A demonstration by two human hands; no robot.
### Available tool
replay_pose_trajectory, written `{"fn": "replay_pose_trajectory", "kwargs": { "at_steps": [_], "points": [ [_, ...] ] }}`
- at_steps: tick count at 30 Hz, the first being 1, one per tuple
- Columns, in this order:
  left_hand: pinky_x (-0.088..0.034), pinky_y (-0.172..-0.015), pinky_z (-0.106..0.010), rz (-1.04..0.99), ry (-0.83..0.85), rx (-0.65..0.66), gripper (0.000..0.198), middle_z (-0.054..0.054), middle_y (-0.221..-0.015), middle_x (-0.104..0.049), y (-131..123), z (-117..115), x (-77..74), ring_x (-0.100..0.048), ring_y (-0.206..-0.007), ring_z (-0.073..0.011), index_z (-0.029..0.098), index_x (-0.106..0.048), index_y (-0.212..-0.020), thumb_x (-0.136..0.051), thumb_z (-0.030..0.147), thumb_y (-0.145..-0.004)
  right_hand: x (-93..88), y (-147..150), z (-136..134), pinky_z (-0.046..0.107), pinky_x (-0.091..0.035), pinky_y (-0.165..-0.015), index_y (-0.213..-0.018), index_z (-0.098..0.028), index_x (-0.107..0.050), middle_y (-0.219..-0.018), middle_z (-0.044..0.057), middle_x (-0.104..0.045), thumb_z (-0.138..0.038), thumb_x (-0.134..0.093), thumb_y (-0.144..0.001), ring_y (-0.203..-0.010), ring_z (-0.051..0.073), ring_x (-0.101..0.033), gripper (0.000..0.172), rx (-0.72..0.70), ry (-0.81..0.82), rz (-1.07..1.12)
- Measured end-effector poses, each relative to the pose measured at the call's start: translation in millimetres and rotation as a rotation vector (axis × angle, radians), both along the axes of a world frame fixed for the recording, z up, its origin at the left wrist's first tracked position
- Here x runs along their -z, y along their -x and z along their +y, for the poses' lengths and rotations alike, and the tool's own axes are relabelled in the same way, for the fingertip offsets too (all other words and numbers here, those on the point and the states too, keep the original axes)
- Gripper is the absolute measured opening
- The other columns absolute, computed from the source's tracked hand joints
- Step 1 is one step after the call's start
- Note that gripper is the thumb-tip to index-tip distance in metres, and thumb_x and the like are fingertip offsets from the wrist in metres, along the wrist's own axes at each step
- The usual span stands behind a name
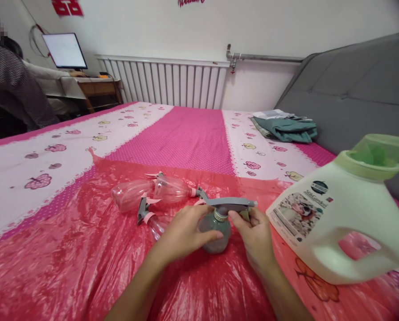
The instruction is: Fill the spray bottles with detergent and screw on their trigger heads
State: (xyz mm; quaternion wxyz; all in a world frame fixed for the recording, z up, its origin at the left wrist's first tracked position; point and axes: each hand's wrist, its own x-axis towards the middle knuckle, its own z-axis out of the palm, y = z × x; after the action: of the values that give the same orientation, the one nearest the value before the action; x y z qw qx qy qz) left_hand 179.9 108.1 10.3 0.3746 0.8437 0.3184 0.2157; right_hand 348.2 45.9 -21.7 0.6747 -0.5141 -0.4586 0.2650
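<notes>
A round spray bottle [215, 238] with a grey spray head [229, 204] stands upright between my hands on the red plastic sheet. My left hand [189, 227] wraps round the bottle's body, its thumb across the front. At the neck and trigger, my right hand [251, 227] closes on the spray head. Just left of my hands lie several clear spray bottles with pink collars and grey heads, among them one clear bottle [132, 195] and another beside it [172, 189]. A large pale green detergent jug [322, 223] stands to the right of my right hand.
The red plastic sheet [85, 272] covers the near part of a bed with a pink patterned bedspread [192, 133]. Folded clothes [286, 127] lie by the grey headboard [353, 89]. A radiator [166, 82] lines the wall. At far left a person [15, 80] is near a desk with a monitor [65, 50].
</notes>
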Motion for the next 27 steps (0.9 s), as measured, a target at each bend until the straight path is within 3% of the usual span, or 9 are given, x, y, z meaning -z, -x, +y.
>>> {"fn": "replay_pose_trajectory", "kwargs": {
  "at_steps": [12,18,22,27],
  "points": [
    [-0.047,-0.086,-0.038,0.057,-0.012,0.031,0.049,-0.005,-0.113,-0.071,3.0,0.1,3.7,-0.064,-0.100,-0.0269,0.025,-0.061,-0.128,-0.075,0.035,-0.083,16.2,-9.4,7.0,0.022,-0.054,-0.064,-0.082,-0.016,-0.067,-0.077,0.004,-0.066,-0.044,-0.073,-0.077,-0.069,0.015,-0.063,0.029,-0.052,0.008,0.068],
    [-0.045,-0.087,-0.035,0.019,0.003,0.049,0.050,-0.002,-0.116,-0.070,2.9,0.7,2.3,-0.064,-0.100,-0.0239,0.028,-0.059,-0.130,-0.075,0.031,-0.083,16.6,-13.6,9.6,0.030,-0.055,-0.084,-0.093,-0.016,-0.070,-0.097,0.007,-0.068,-0.039,-0.092,-0.055,-0.089,0.021,-0.066,0.049,-0.128,0.073,0.015],
    [-0.045,-0.084,-0.033,0.011,0.003,0.034,0.051,-0.001,-0.114,-0.071,2.8,2.2,2.5,-0.064,-0.098,-0.0235,0.029,-0.059,-0.128,-0.078,0.033,-0.081,14.8,-11.8,9.9,0.029,-0.055,-0.082,-0.090,-0.016,-0.069,-0.095,0.007,-0.068,-0.039,-0.092,-0.057,-0.088,0.020,-0.066,0.047,-0.111,0.091,0.038],
    [-0.045,-0.078,-0.033,0.043,0.000,0.032,0.045,-0.001,-0.106,-0.072,3.2,2.3,3.3,-0.064,-0.091,-0.0237,0.028,-0.063,-0.123,-0.077,0.037,-0.081,9.0,-14.3,8.1,0.029,-0.056,-0.085,-0.101,-0.017,-0.065,-0.097,0.006,-0.067,-0.042,-0.093,-0.055,-0.089,0.019,-0.065,0.060,-0.151,0.070,0.087]
  ]
}}
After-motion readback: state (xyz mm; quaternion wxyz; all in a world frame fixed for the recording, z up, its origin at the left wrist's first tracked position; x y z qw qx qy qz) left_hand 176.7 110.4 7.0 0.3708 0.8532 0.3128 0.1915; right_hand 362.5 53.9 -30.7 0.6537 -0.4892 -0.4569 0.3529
